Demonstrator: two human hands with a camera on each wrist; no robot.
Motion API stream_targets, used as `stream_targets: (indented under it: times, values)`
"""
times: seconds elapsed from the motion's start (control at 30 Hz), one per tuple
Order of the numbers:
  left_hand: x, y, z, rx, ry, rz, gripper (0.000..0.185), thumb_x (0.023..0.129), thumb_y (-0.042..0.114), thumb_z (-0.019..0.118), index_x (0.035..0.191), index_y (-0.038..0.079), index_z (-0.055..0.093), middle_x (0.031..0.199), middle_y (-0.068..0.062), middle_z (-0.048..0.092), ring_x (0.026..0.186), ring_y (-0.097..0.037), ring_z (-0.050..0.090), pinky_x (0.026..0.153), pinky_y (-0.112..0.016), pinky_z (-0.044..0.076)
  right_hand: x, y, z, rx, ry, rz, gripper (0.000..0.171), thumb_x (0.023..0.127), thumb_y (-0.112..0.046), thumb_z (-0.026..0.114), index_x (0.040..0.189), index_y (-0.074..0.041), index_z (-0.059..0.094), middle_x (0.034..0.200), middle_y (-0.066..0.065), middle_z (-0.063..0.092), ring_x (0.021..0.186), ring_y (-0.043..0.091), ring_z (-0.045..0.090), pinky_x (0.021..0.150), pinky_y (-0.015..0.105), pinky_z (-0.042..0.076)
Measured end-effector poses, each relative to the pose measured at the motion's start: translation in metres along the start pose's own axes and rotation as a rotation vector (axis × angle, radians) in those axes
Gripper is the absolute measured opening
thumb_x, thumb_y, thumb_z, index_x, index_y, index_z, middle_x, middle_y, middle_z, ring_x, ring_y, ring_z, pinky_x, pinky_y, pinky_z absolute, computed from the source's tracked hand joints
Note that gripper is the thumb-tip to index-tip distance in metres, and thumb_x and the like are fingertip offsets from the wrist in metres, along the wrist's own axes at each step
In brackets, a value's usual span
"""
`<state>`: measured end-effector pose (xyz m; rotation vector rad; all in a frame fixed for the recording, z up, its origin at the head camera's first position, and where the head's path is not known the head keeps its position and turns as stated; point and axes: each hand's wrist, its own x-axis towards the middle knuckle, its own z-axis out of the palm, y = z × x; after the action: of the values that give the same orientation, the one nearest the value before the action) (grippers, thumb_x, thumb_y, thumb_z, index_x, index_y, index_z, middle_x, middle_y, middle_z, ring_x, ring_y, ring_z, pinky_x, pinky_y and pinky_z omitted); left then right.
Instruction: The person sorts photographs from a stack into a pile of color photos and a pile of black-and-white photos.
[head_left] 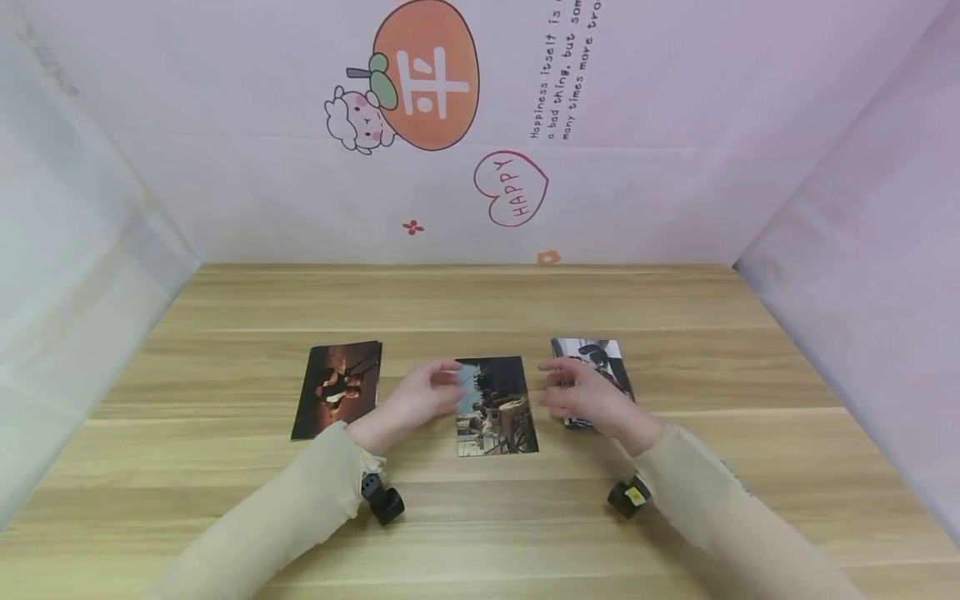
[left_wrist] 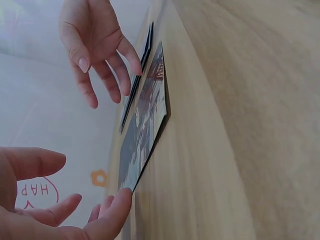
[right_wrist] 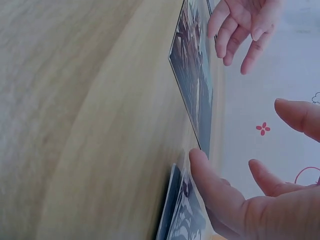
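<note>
A photo card (head_left: pixel 495 408) with a pale blue sky and a crowded scene lies flat between my hands in the head view. My left hand (head_left: pixel 420 392) hovers at its left edge, fingers loosely bent and holding nothing. On the other side, my right hand (head_left: pixel 592 400) is just as empty, its relaxed fingers overlapping a black-and-white picture card (head_left: pixel 600 354) in this view. In the left wrist view, a fingertip of the left hand (left_wrist: pixel 30 225) appears close to a corner of the middle card (left_wrist: pixel 145 130). The right wrist view has the right hand (right_wrist: pixel 260 210) with thumb and fingers spread apart.
Left of the left hand lies a stack of dark orange-toned picture cards (head_left: pixel 337 387). The black-and-white card also tops a small stack. All rest on a wooden table (head_left: pixel 480 533), with a printed white cloth (head_left: pixel 645 183) hanging behind and at both sides.
</note>
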<state>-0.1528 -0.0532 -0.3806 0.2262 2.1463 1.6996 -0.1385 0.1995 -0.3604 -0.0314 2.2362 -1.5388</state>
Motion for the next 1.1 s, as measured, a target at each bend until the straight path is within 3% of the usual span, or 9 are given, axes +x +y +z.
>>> stream_targets:
  times: [0.43,0.73,1.1]
  values:
    - [-0.003,-0.006,-0.009,-0.071,-0.074,-0.022,0.051,0.095,0.001,0.048,0.141,-0.009,0.029,0.140,-0.035,0.036,0.125,-0.045,0.044,0.097,-0.044,0.048,0.004,0.001,0.007,0.017,-0.050,0.040,0.061,0.089,-0.009,0.060,0.142,0.004,0.031,0.141,0.031,0.032,0.112,0.034,0.056,0.093,0.039,0.051]
    - [-0.002,-0.004,-0.007,-0.153,-0.026,-0.085,0.049,0.094,-0.002,0.049,0.141,-0.007,0.032,0.141,-0.032,0.037,0.126,-0.044,0.044,0.098,-0.045,0.047,0.007,-0.001,0.014,0.014,-0.081,0.055,0.064,0.087,-0.010,0.063,0.142,0.002,0.032,0.144,0.030,0.032,0.120,0.037,0.051,0.093,0.038,0.051]
    - [-0.004,-0.003,-0.006,-0.277,-0.042,-0.097,0.048,0.095,-0.006,0.043,0.141,-0.011,0.028,0.142,-0.033,0.030,0.129,-0.046,0.037,0.104,-0.050,0.041,0.009,-0.002,0.021,-0.012,0.021,0.076,0.056,0.086,-0.007,0.063,0.136,0.003,0.041,0.135,0.030,0.044,0.110,0.031,0.058,0.088,0.034,0.053]
